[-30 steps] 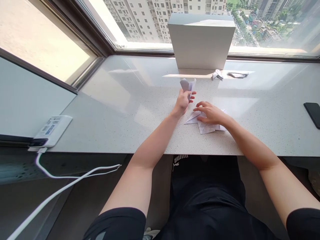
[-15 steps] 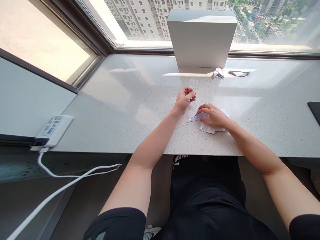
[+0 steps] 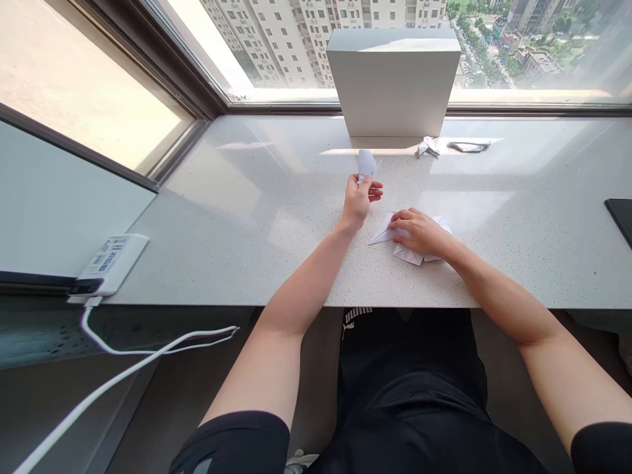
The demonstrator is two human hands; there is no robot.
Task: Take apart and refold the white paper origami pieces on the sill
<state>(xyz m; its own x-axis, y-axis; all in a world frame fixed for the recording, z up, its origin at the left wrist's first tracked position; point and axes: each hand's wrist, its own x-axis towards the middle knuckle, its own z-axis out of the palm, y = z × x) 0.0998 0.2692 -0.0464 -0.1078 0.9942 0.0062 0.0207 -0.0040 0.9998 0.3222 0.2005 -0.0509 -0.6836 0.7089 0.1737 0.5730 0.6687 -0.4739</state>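
Note:
My left hand (image 3: 356,199) is raised a little above the stone countertop, pinching a small folded piece of white paper (image 3: 366,164) upright between thumb and fingers. My right hand (image 3: 419,232) lies on a larger folded white paper (image 3: 406,254), its fingers resting on top with the creased, pointed sheet spread beneath. Much of that sheet is hidden under the palm. The two hands are apart, with the left one up and to the left of the sheet.
A tall white box (image 3: 394,82) stands against the window on the speckled countertop (image 3: 257,263). Beside it lie a folded paper scrap (image 3: 428,147) and a flat dark-edged folded piece (image 3: 468,146). A black phone (image 3: 621,220) and a white power bank (image 3: 112,264) with a white cable (image 3: 113,378) sit at the sides.
My left hand has turned the small paper so its flat face shows again, after appearing edge-on. My right hand stays on the larger sheet.

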